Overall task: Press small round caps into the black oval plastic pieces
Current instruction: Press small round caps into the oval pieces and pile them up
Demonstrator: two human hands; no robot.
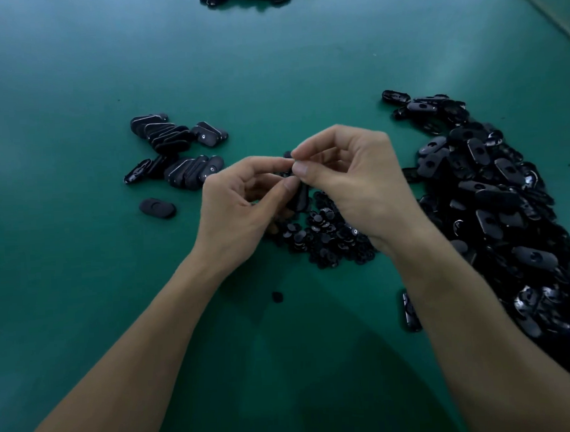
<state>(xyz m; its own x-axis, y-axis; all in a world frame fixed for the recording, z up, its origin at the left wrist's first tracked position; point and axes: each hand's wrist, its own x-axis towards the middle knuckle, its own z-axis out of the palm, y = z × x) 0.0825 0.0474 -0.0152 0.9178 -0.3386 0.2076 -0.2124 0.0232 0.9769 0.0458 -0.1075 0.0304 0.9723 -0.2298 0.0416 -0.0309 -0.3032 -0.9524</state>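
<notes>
One black oval piece (300,197) is being held upright between both hands: the left hand (241,211) is pinching its side with curled thumb and forefinger, and the right hand (357,180) is pinching its upper end; whether a cap is there, I cannot tell. Just below this piece one pile of small round caps (323,233) is lying on the green table (84,290), with one lone cap (277,297) nearer. Left of the piece two rows of oval pieces (175,135) and one single oval (157,207) are lying, and right of it one big heap (492,206), too many for counting.
</notes>
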